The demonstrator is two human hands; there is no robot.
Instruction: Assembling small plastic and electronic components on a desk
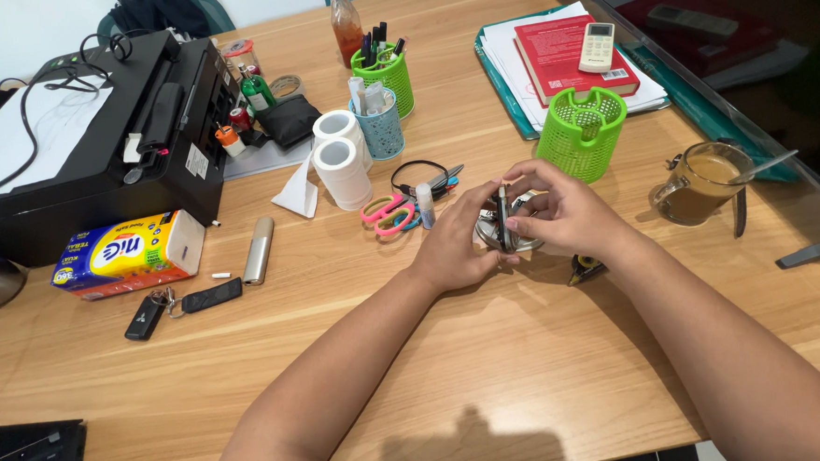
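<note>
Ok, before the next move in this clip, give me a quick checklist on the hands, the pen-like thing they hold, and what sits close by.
1. Both hands on the work: ok. The left hand and right hand meet over the wooden desk.
2. Grip on the slim dark pen-like stick: ok, pinched upright between fingers.
3. Round silver metal object beneath the hands: cannot tell what it is, mostly hidden.
4. Glass mug of brown drink with spoon: ok, upright, apart from the right arm.
5. Empty green mesh cup: ok, upright behind the hands.
6. Pink-handled scissors: ok, flat, left of the hands.
</note>
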